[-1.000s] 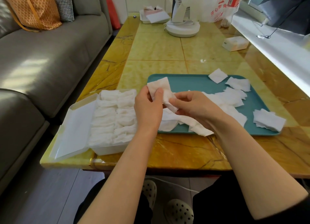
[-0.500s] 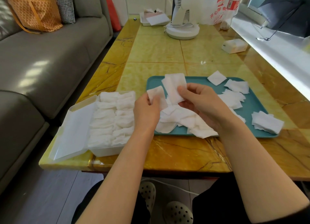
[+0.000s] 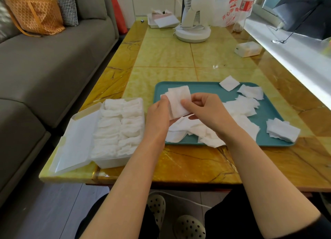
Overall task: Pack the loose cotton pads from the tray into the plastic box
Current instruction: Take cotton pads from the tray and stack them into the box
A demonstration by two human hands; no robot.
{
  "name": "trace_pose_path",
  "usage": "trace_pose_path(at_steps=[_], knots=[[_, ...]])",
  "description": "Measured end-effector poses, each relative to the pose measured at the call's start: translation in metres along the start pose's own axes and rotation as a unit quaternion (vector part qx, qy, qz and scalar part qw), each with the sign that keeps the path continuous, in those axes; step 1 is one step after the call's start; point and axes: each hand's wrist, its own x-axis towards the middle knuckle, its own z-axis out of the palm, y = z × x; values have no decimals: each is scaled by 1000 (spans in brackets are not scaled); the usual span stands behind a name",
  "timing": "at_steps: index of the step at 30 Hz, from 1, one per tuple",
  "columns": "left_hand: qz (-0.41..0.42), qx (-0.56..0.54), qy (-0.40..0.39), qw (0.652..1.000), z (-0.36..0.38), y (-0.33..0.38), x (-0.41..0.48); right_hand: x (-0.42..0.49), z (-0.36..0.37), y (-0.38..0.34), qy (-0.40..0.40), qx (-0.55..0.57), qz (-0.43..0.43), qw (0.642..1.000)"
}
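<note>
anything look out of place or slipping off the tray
Yes. A stack of pads at the near right corner of the tray hangs over the rim onto the table, and a single pad straddles the far rim.

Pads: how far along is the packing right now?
Done: the box looks nearly full, with two rows of pads up to its rim and its lid open. In hand: the left hand and right hand pinch a small stack above the tray. Left: a heap under the hands, scattered squares and a pile at the tray's right corner.
</note>
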Motion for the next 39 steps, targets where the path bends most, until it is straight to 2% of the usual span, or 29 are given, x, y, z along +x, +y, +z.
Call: trace_pose_path(at_steps=[8,17,23,31,39], knots=[[28,24,-21,999,-2,0,-6,0,2,4,9,-49,-39,998],[11,19,-15,1000,-2,-7,-1,-2,7,-3,144,-75,-173,971],[19,24,-37,999,0,-9,1,-2,9,4,86,-73,-117,987],[16,27,-38,999,0,-10,1,-3,6,-1,116,-59,-113,985],[27,25,-71,997,1,-10,1,-2,5,0,76,-41,-93,992]])
